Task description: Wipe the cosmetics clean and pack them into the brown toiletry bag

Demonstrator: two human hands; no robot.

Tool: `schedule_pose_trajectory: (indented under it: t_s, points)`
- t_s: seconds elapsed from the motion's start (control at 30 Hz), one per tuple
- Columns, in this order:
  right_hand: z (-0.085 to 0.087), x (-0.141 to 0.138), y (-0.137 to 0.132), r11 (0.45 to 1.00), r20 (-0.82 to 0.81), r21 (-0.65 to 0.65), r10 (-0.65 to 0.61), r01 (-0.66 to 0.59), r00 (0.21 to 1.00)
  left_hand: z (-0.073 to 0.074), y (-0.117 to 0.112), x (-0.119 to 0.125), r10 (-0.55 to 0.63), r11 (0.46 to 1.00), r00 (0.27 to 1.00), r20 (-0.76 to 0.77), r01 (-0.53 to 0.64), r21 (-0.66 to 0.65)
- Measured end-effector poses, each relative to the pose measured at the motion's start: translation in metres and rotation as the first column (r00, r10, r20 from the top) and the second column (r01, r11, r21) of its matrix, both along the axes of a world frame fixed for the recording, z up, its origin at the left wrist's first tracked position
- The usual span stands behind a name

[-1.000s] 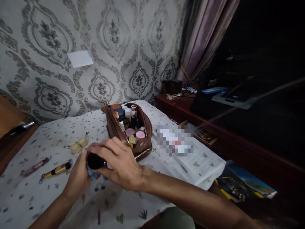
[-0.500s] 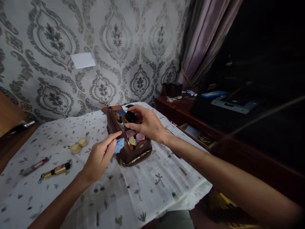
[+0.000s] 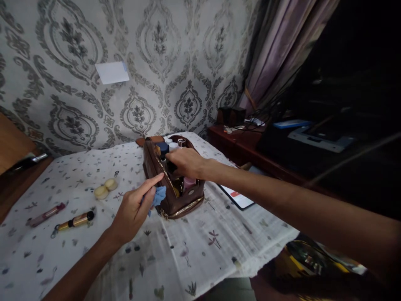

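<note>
- Grey-patterned wallpaper (image 3: 163,96) backs the scene, with a white card (image 3: 112,72) on it near 11 o'clock from the bag and a purple curtain (image 3: 278,54) between 1 and 2.
- White printed tablecloth (image 3: 206,259) covers the table; a dark red cabinet (image 3: 232,140) stands beyond it toward 2 o'clock, with a black box (image 3: 231,116) on top.
- Brown bag (image 3: 184,205), unzipped, sits upright on the cloth at the centre of the dial; a blue lid (image 3: 162,147), a white lid (image 3: 172,146), a silver cap (image 3: 181,142) and a pink jar (image 3: 189,182) show inside.
- Right hand (image 3: 188,162) dips into the bag's opening, its forearm reaching in from between 3 and 4 o'clock. Something dark lies under the fingers; they are hidden, so I cannot tell whether they grip it.
- Left hand (image 3: 133,211) is at 8 o'clock, thumb and curled fingers pinching a crumpled blue cloth (image 3: 159,195); its index finger stretches to the bag's side, and contact is unclear.
- Two joined yellow rounds (image 3: 105,189) lie at 9 o'clock; a gold tube (image 3: 75,220) and a pink tube (image 3: 46,215) lie farther out, between 8 and 9.
- Flat device (image 3: 242,202) rests just past 3 o'clock, partly behind the right forearm.
</note>
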State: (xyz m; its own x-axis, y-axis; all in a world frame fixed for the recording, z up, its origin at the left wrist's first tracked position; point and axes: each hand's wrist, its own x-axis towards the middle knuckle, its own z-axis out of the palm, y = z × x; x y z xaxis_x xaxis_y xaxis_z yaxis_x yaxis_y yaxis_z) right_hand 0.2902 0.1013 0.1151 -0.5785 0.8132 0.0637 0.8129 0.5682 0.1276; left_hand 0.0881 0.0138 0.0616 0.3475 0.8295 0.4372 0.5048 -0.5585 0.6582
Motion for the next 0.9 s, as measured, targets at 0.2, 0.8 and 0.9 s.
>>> schedule_pose_trajectory:
  t_s: [0.2,0.8,0.9]
  points:
    - [-0.005,-0.007,0.004,1.000,0.078,0.020,-0.001,0.000,0.997,-0.003,0.002,-0.003,-0.010,1.000,1.000,-0.023,0.011,0.018]
    - [0.005,-0.003,0.002,0.993,0.123,-0.119,0.015,0.000,0.992,-0.003,0.001,-0.004,-0.032,0.999,0.998,-0.057,0.033,0.017]
    - [0.006,-0.005,0.003,0.988,0.186,-0.151,0.007,0.022,0.983,-0.003,0.001,-0.004,-0.038,0.999,0.997,-0.065,0.039,0.001]
